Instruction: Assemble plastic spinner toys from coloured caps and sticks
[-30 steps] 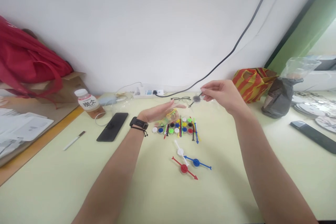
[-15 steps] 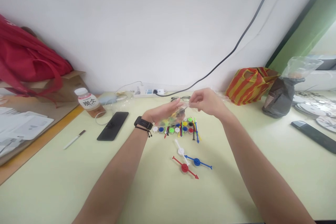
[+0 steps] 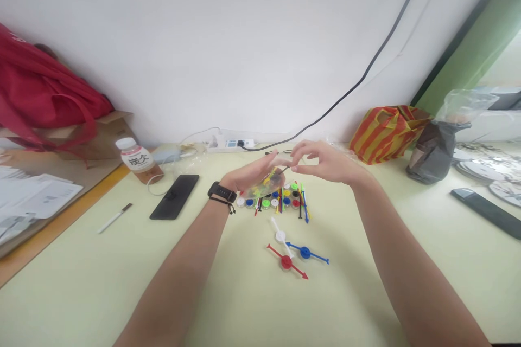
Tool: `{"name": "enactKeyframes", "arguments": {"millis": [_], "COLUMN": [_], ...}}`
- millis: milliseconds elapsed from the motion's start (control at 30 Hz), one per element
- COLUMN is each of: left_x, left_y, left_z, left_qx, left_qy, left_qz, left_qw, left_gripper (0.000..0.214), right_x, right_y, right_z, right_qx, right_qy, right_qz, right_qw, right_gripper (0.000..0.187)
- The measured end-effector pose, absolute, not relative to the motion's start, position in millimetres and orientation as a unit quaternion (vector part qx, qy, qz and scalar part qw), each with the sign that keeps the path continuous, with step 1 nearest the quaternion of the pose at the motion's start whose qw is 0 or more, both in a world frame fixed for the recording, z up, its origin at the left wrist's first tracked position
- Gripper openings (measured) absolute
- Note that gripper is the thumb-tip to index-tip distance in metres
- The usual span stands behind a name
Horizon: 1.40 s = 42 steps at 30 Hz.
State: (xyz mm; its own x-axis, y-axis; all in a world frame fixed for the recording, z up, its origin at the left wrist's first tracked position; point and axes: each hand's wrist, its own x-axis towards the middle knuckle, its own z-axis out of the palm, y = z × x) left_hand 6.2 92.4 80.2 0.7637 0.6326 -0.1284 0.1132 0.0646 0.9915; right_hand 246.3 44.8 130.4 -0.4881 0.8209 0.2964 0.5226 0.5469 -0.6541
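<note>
My left hand (image 3: 253,172) is curled round a clear plastic bag (image 3: 260,191) that holds yellow, green and dark plastic pieces. At the bag's open end, my right hand (image 3: 321,161) pinches a thin black spinner arrow (image 3: 284,170) between thumb and fingertips; its far end reaches into the bag. Below both hands, several coloured spinner discs (image 3: 266,204) and arrows (image 3: 306,211) lie in rows, partly covered by the bag. Nearer to me on the table rest a white spinner (image 3: 280,236), a blue spinner (image 3: 305,252) and a red spinner (image 3: 286,262).
To the left are a phone (image 3: 175,197), a pen (image 3: 115,218), a drink bottle (image 3: 139,160) and a red bag (image 3: 49,81) on a carton. A power strip (image 3: 230,145) lies by the wall. At right stand a striped bag (image 3: 388,133) and a grey bag (image 3: 431,152).
My right hand's fingers have opened wider and shifted slightly at the bag's mouth, where a black arrow now shows. The bag's coloured contents are more visible. The spinners on the table have not moved.
</note>
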Motion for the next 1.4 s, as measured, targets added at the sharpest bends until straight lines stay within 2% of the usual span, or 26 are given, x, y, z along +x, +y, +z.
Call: {"name": "enactKeyframes", "arguments": {"millis": [100,233,400,467,533,633,733,833,900,1100,1233,1400], "left_x": [3,0,-7,-14,-21,-28,-30,-29,-29,-32,-33,-38], "left_y": [96,98,102,107,114,126,132,134,134,134,132,132], "left_z": [78,73,71,71,69,66,62,61,60,57,58,62], "left_qx": [0.606,0.570,0.538,0.527,0.516,0.492,0.459,0.446,0.452,0.502,0.538,0.616], "left_qy": [0.275,0.283,0.264,0.285,0.307,0.319,0.336,0.367,0.371,0.344,0.374,0.417], "left_qz": [0.130,0.087,0.164,0.196,0.237,0.307,0.356,0.369,0.365,0.380,0.365,0.330], "left_qw": [0.735,0.766,0.784,0.777,0.764,0.749,0.741,0.729,0.724,0.697,0.661,0.581], "left_gripper": [0.070,0.073,0.064,0.059,0.055,0.046,0.035,0.027,0.026,0.025,0.033,0.045], "right_x": [247,242,239,239,238,229,206,181,170,172,173,175], "right_y": [45,47,48,46,42,37,37,36,34,37,43,41], "right_z": [130,127,127,131,133,126,106,87,81,77,71,77], "right_qx": [-0.412,-0.436,-0.461,-0.463,-0.428,-0.319,-0.265,-0.263,-0.266,-0.276,-0.282,-0.286], "right_qy": [-0.821,-0.794,-0.724,-0.717,-0.770,-0.854,-0.866,-0.842,-0.832,-0.856,-0.867,-0.885], "right_qz": [0.225,0.197,0.146,0.161,0.239,0.378,0.421,0.438,0.441,0.406,0.391,0.366], "right_qw": [0.325,0.376,0.492,0.496,0.408,0.161,-0.044,-0.176,-0.207,-0.162,-0.129,-0.002], "right_gripper": [0.013,0.016,0.018,0.014,0.018,0.019,0.027,0.028,0.027,0.025,0.024,0.022]}}
